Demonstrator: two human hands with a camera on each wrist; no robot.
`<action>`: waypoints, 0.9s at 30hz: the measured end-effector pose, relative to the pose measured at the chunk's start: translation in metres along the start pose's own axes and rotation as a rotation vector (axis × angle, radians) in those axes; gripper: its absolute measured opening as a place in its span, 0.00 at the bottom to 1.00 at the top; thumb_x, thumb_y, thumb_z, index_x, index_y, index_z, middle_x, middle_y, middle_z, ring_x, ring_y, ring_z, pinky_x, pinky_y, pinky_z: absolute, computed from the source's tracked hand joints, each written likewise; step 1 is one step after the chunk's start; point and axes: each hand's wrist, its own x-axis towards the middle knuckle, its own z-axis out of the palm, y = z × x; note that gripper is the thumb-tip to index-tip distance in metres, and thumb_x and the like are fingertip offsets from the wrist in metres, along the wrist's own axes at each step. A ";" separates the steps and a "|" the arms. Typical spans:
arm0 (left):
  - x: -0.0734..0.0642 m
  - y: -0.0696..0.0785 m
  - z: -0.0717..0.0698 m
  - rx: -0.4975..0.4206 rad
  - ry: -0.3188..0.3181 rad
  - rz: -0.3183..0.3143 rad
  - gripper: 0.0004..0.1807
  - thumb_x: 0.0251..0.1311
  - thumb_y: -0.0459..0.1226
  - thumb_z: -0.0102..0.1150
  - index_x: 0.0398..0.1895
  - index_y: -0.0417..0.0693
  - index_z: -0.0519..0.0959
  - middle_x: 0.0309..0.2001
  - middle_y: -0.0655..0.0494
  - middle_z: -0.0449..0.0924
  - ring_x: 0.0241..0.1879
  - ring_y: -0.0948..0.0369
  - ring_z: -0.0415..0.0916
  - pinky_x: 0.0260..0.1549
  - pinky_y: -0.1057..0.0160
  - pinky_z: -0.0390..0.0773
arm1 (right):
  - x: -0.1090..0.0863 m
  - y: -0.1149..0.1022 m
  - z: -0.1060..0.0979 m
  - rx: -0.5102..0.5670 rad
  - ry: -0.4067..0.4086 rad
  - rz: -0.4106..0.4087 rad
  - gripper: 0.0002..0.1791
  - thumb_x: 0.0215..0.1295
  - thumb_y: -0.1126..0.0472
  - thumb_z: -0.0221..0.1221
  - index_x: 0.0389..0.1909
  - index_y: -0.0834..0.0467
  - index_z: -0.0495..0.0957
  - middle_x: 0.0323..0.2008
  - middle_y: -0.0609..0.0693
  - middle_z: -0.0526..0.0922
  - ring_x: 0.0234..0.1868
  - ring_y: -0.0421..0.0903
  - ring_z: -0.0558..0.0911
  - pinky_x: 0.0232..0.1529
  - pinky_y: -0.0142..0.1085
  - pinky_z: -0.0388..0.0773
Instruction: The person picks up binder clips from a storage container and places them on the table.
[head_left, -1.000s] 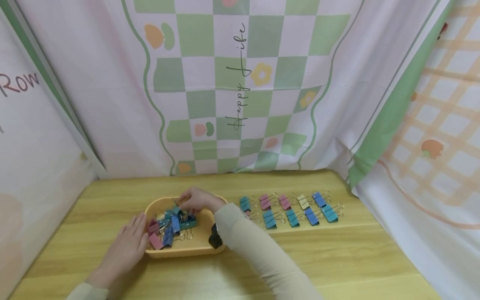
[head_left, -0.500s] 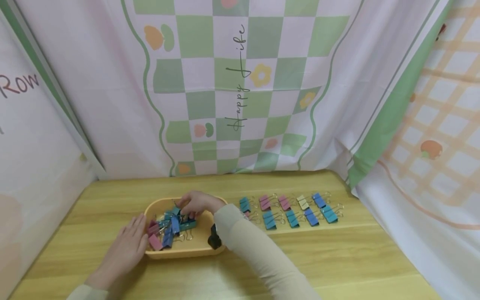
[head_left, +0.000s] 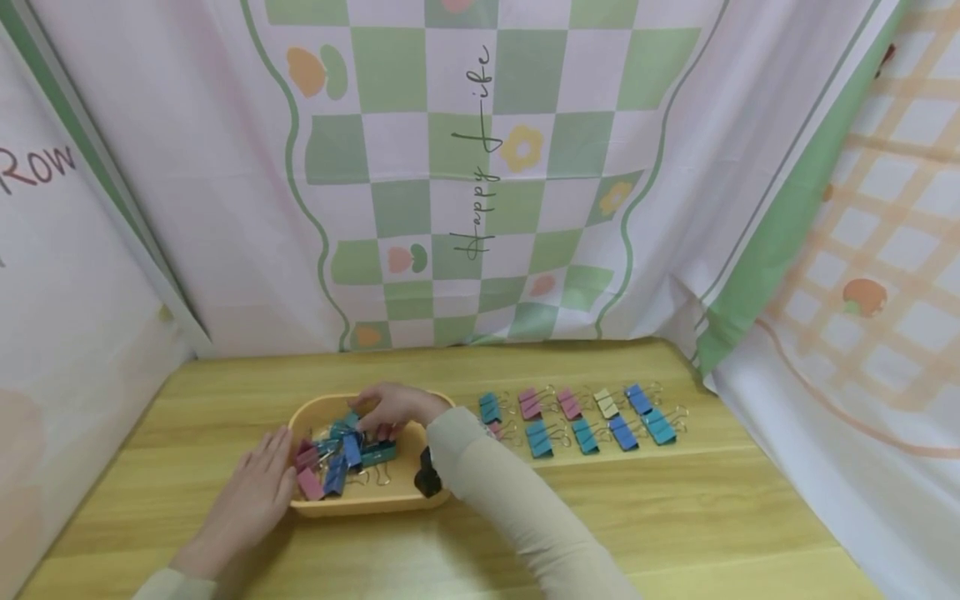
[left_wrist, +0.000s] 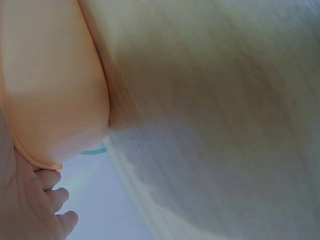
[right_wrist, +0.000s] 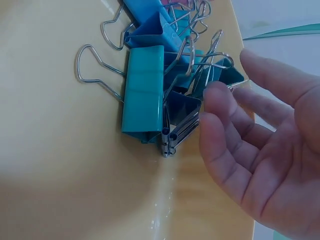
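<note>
R hand (head_left: 390, 408) reaches into the orange tray (head_left: 405, 487), fingers (right_wrist: 227, 135) loosely bent and parted, hovering just over the clip pile (head_left: 341, 454); tips near a teal binder clip (right_wrist: 144, 92) and its wire handles, nothing gripped as far as the wrist view shows. L hand (head_left: 251, 500) lies flat, fingers straight, pressed against the tray's left outer wall (left_wrist: 55, 100) on the desk (head_left: 675, 517). Tray sits left-centre of desk w/ blue, teal, pink clips inside. To its right, two rows of sorted clips (head_left: 585, 417) lie on the desk.
</note>
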 end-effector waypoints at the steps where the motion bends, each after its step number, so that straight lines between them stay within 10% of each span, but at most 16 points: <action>1: 0.000 0.000 0.000 -0.001 0.006 0.002 0.29 0.69 0.39 0.38 0.65 0.26 0.53 0.66 0.32 0.49 0.64 0.36 0.47 0.59 0.38 0.49 | 0.000 -0.001 0.000 -0.001 0.000 -0.001 0.21 0.60 0.62 0.61 0.55 0.57 0.74 0.25 0.59 0.80 0.22 0.46 0.78 0.22 0.34 0.78; 9: -0.001 -0.001 0.002 0.003 0.012 0.003 0.29 0.69 0.39 0.38 0.65 0.26 0.53 0.66 0.32 0.50 0.64 0.37 0.48 0.59 0.38 0.49 | -0.001 -0.002 0.002 -0.021 0.009 -0.033 0.05 0.61 0.60 0.60 0.34 0.58 0.77 0.22 0.54 0.79 0.20 0.43 0.76 0.22 0.34 0.77; 27: 0.001 -0.003 0.003 0.004 0.005 0.009 0.29 0.69 0.39 0.37 0.65 0.26 0.52 0.67 0.32 0.49 0.64 0.37 0.47 0.60 0.38 0.48 | 0.000 -0.004 0.000 -0.049 0.135 0.005 0.18 0.61 0.56 0.58 0.17 0.65 0.76 0.18 0.55 0.80 0.16 0.43 0.75 0.23 0.37 0.79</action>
